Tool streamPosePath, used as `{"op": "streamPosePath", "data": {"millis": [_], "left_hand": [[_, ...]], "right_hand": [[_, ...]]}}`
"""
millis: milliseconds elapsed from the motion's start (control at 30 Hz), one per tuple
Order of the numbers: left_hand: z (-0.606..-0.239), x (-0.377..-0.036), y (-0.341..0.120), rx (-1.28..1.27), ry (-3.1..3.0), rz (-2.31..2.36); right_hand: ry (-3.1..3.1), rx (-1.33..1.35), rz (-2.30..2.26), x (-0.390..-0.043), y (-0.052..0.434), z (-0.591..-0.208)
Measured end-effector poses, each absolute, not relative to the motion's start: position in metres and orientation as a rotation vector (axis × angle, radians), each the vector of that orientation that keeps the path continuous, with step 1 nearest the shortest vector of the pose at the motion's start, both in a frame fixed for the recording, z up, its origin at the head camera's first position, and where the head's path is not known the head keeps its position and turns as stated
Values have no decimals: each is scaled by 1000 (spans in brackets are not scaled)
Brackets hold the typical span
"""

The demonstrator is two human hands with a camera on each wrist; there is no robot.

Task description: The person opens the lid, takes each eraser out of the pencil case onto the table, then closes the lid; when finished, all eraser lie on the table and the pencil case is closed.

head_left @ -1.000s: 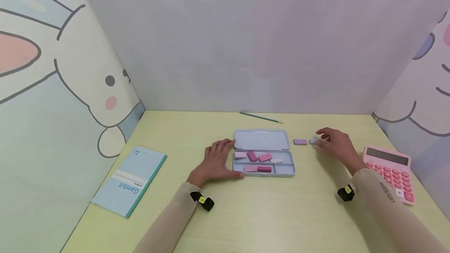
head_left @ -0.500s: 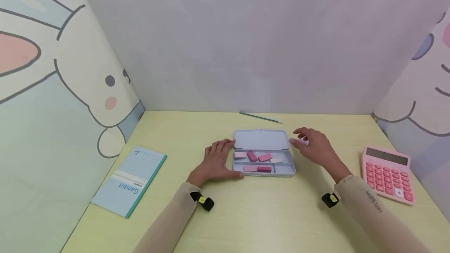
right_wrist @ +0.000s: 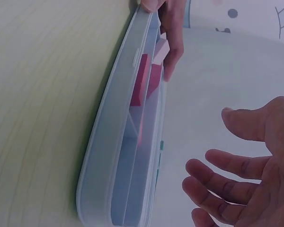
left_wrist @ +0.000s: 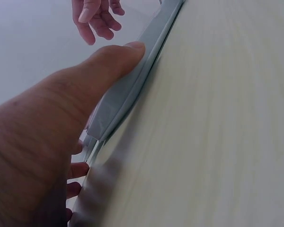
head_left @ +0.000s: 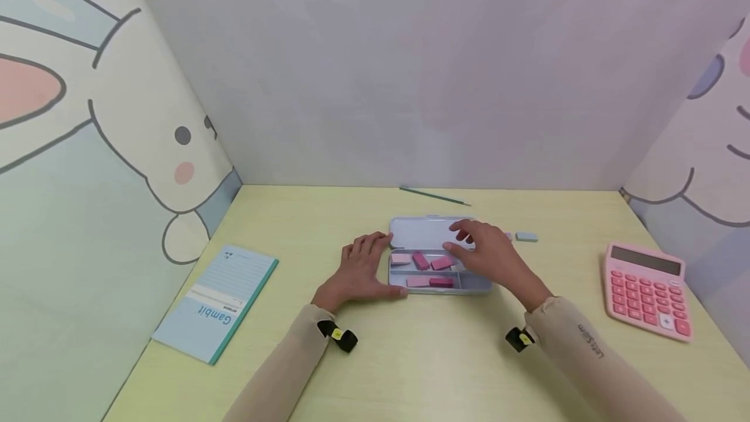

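Note:
An opened pale lilac pencil case [head_left: 413, 233] lies on the table. Its divided tray holds several eraser-like blocks, among them a pale pink block [head_left: 401, 258], a pink block [head_left: 442, 262] and a magenta block [head_left: 441, 282]. My left hand [head_left: 359, 272] rests against the case's left end, fingers spread, thumb [left_wrist: 128, 54] on its front wall. Over the right part of the case hovers my right hand [head_left: 495, 256], its fingers loosely bent; the right wrist view shows nothing between them. It partly hides the tray's right side. A light blue block [head_left: 526, 237] and a mostly hidden purple block [head_left: 508, 236] lie to the right.
Behind the case lies a green pencil [head_left: 435, 196]. A blue notebook [head_left: 215, 301] is on the left, a pink calculator [head_left: 647, 292] on the right. Walls with cartoon prints stand on both sides, and a plain grey wall [head_left: 433, 83] rises at the back.
My right hand has moved left from the light blue block, past the purple block, to above the case. The light blue block stays on the table. My left hand has not moved.

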State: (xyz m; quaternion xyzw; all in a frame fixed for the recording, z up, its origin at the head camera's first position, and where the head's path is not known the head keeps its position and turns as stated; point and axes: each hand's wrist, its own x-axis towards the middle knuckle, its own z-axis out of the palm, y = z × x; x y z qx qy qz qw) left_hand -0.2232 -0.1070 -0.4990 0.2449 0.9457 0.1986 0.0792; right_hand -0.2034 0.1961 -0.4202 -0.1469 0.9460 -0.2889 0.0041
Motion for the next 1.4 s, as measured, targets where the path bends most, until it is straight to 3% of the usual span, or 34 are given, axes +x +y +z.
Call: {"op": "streamPosePath", "data": {"millis": [867, 1400], "left_hand": [[-500, -223, -107, 735, 2837, 586], [-495, -220, -107, 727, 2828, 605]], "right_hand": [[2828, -307, -811, -207, 137, -446], [2854, -322, -952, -202, 155, -442]]}}
